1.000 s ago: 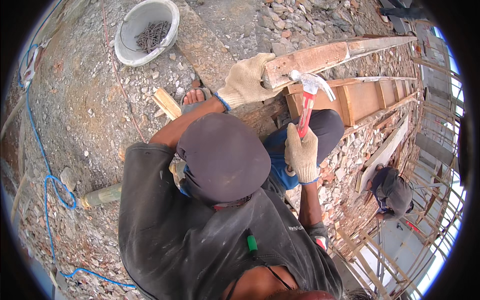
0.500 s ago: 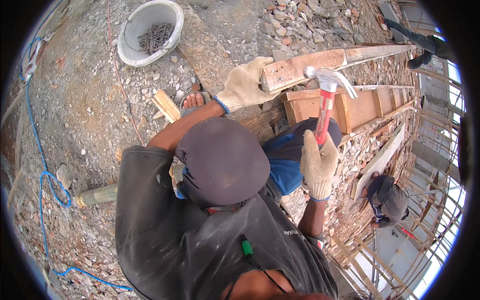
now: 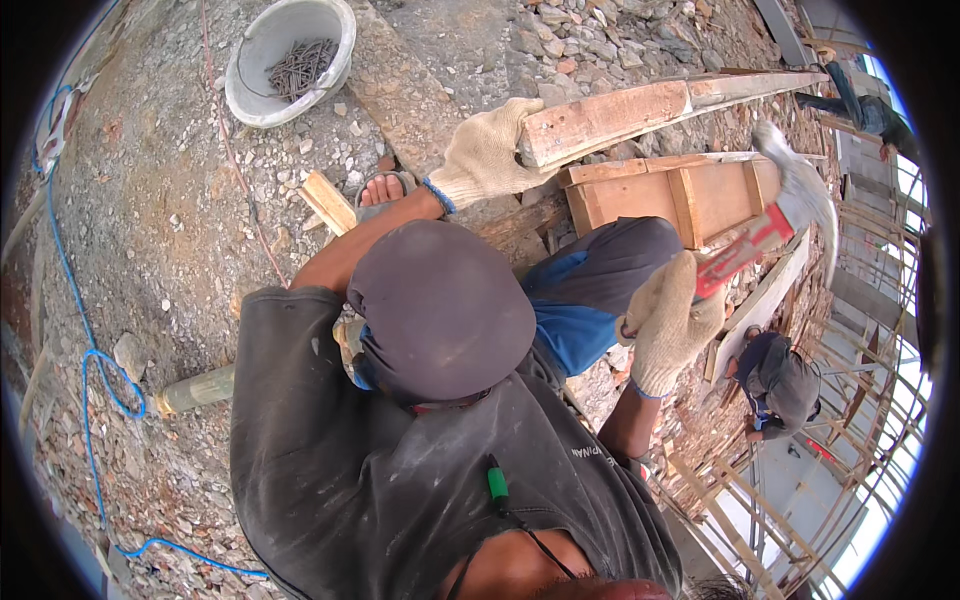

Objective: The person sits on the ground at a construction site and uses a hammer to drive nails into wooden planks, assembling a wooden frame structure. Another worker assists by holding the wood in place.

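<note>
My left hand point(image 3: 488, 155), in a knitted cream glove, grips the near end of a long wooden beam point(image 3: 615, 115). The beam runs away to the right above the rubble. My gloved right hand point(image 3: 675, 320) is closed round the red handle of a claw hammer point(image 3: 748, 248). Its metal head, smeared by motion, is off to the right, apart from the beam. Below the beam lies a wooden formwork panel point(image 3: 635, 202) with cross battens, beside my bent knee.
A pale bucket point(image 3: 248, 95) of nails point(image 3: 302, 68) stands at far left. Blue hose point(image 3: 75, 280) curves along the left, near a bamboo piece point(image 3: 198, 388). A wood offcut point(image 3: 328, 203) lies by my foot. One co-worker point(image 3: 780, 385) crouches at right; another point(image 3: 880, 125) is farther off.
My right hand has swung the hammer away from the beam, to the right and slightly down. My left hand still holds the beam's end. The far co-worker has shifted.
</note>
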### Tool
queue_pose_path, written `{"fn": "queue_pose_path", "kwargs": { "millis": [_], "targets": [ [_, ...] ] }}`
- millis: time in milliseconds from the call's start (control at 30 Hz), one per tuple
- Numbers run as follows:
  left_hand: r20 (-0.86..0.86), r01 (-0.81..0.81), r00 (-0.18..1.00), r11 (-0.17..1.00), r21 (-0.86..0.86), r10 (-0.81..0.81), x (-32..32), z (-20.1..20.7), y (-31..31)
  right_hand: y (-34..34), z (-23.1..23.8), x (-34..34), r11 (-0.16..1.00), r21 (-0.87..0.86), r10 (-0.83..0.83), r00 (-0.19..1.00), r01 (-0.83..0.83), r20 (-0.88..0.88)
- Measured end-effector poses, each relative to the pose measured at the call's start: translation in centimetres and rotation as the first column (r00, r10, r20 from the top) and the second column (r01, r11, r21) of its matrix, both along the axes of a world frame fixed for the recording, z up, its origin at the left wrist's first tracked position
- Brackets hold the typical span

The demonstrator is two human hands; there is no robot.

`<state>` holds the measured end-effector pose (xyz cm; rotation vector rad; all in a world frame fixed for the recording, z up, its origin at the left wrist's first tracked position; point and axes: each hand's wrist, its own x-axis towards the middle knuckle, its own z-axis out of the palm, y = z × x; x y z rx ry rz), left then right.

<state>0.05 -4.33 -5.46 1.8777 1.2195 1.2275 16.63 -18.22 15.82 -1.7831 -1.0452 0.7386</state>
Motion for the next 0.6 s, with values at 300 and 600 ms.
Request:
{"fn": "queue_pose_path", "kwargs": {
  "millis": [300,600],
  "targets": [
    [-0.013,0.008,1.0,1.0,-0.025,-0.009,0.2,1.3,0.1,-1.5,-10.5,1.1,0.892,-0.393,0.32,0.925,-0.221,0.206],
    [-0.026,0.022,0.999,0.995,0.096,-0.019,0.2,-0.5,0.4,-0.5,-4.3,-2.7,0.959,0.273,0.004,0.956,0.08,-0.294]
  ]
}}
